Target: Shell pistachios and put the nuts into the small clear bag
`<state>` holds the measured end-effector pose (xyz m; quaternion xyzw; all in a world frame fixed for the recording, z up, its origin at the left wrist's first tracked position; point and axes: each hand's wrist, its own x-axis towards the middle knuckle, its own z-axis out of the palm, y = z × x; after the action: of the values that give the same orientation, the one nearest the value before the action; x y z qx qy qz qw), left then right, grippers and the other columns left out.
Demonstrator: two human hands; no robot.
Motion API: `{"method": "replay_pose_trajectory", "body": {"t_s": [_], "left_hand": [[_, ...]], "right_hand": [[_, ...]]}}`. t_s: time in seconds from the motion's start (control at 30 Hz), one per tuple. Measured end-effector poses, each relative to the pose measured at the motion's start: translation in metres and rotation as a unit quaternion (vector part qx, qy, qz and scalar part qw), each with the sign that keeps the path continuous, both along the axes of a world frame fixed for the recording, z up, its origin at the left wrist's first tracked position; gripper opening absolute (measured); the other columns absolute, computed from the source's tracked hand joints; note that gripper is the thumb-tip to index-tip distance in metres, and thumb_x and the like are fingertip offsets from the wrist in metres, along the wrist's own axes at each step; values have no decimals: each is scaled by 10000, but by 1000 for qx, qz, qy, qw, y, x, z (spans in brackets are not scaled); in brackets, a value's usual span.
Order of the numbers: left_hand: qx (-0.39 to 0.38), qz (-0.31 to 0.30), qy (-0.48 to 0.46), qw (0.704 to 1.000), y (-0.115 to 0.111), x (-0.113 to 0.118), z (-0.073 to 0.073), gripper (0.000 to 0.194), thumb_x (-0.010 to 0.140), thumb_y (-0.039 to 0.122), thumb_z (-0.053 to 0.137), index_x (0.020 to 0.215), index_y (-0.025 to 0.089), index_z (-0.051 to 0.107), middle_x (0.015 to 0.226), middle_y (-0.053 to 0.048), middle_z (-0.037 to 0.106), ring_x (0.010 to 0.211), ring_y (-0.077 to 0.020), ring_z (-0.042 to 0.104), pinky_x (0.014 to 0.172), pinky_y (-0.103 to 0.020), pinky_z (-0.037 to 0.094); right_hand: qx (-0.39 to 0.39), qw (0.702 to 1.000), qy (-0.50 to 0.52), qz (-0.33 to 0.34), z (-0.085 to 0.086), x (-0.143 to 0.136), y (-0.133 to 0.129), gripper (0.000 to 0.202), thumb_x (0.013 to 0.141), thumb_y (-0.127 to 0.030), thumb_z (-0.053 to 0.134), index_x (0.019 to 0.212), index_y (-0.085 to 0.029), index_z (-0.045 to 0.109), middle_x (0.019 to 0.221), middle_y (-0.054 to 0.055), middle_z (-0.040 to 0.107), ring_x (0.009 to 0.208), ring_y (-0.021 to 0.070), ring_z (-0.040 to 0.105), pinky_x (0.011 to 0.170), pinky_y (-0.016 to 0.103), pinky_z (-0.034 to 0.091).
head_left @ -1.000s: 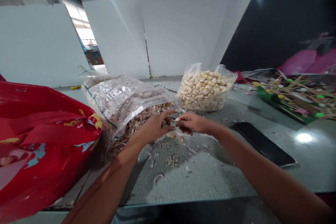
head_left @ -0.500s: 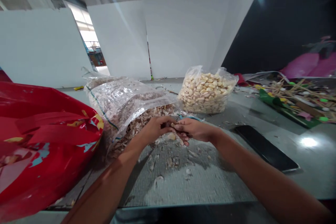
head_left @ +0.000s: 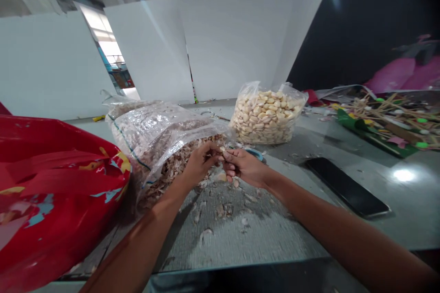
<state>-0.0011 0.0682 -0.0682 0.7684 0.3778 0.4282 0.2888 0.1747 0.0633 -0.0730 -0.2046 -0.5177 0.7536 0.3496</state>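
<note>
Closest to me, the grey tabletop (head_left: 261,242) is strewn with dry peel scraps (head_left: 225,210), and a shiny red bag (head_left: 65,192) bulges at the person's left. A little further in, the two hands meet: the left hand (head_left: 202,162) and the right hand (head_left: 249,167) both have their fingertips pinched nearly together on a small pale piece (head_left: 222,149), mostly hidden by the fingers. It sits up between them, above the table. A pale clove (head_left: 222,177) lies just below the hands. Off to the right a dark phone (head_left: 347,187) lies flat, while something blue (head_left: 255,154) peeks out behind the right hand. Beside the left hand, a clear bag of peelings (head_left: 154,123) lies with its mouth open towards the hands. Beyond them a clear bag of cloves (head_left: 266,116) stands upright; further right is a heap of thin sticks (head_left: 388,116). White panels (head_left: 240,36) rise at the back.
</note>
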Motion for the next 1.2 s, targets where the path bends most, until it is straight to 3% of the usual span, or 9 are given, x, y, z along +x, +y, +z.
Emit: {"method": "replay_pose_trajectory", "body": {"t_s": [0.1, 0.23, 0.4, 0.53, 0.67, 0.83, 1.0, 1.2], "left_hand": [[-16, -5, -33, 999, 1, 2, 1, 220, 836, 382, 562, 883, 168, 545, 690, 4, 565, 628, -116, 549, 590, -222, 436], [-21, -10, -8, 1000, 2, 1, 4, 222, 840, 385, 546, 839, 163, 550, 662, 8, 554, 605, -109, 520, 573, -219, 420], [-48, -23, 32, 998, 3, 0, 1, 292, 837, 436, 544, 820, 146, 579, 623, 21, 530, 569, -95, 482, 533, -205, 380], [-20, 4, 16, 1000, 4, 4, -7, 365, 800, 399, 618, 1080, 167, 587, 758, 3, 592, 629, -100, 508, 575, -209, 401], [58, 45, 45, 996, 3, 9, -12, 309, 781, 381, 651, 1021, 187, 650, 834, -26, 622, 706, -127, 542, 632, -234, 427], [114, 113, 26, 987, 0, 9, -11, 233, 778, 379, 659, 924, 198, 670, 836, -31, 617, 754, -144, 568, 679, -255, 456], [154, 106, 28, 982, -1, 3, -8, 197, 786, 372, 653, 872, 195, 671, 907, -50, 651, 821, -154, 599, 702, -260, 471], [173, 121, 45, 976, -4, 4, -11, 209, 792, 343, 656, 934, 193, 687, 835, -31, 689, 754, -136, 609, 726, -255, 470]], "right_hand": [[13, 1000, -12, -5, 0, -4, -2, 378, 753, -509, 664, 778, -168, 502, 543, -92, 347, 446, 47, 375, 500, 232, 489], [71, 994, -83, 28, 2, -3, 1, 418, 763, -556, 622, 709, -172, 468, 516, -86, 408, 436, 59, 449, 508, 237, 497], [151, 959, -231, 69, 3, 19, 17, 451, 787, -584, 569, 665, -160, 475, 475, -72, 463, 374, 67, 461, 404, 202, 415], [182, 960, -211, 16, 2, 27, 26, 434, 827, -582, 508, 710, -165, 481, 471, -82, 440, 359, 61, 415, 375, 192, 377], [229, 955, -183, -36, -2, 18, 23, 441, 844, -580, 484, 761, -149, 528, 516, -61, 470, 398, 58, 439, 393, 183, 359], [171, 975, -114, -84, -8, 3, 15, 477, 805, -618, 514, 737, -146, 538, 587, -28, 524, 437, 63, 478, 423, 191, 406], [99, 984, -18, -145, -12, -5, 12, 398, 733, -522, 665, 721, -137, 567, 613, -28, 518, 509, 67, 485, 469, 191, 437], [73, 983, -10, -168, -12, -5, 12, 374, 700, -484, 709, 686, -143, 556, 601, -34, 526, 459, 57, 469, 441, 189, 395]]}}
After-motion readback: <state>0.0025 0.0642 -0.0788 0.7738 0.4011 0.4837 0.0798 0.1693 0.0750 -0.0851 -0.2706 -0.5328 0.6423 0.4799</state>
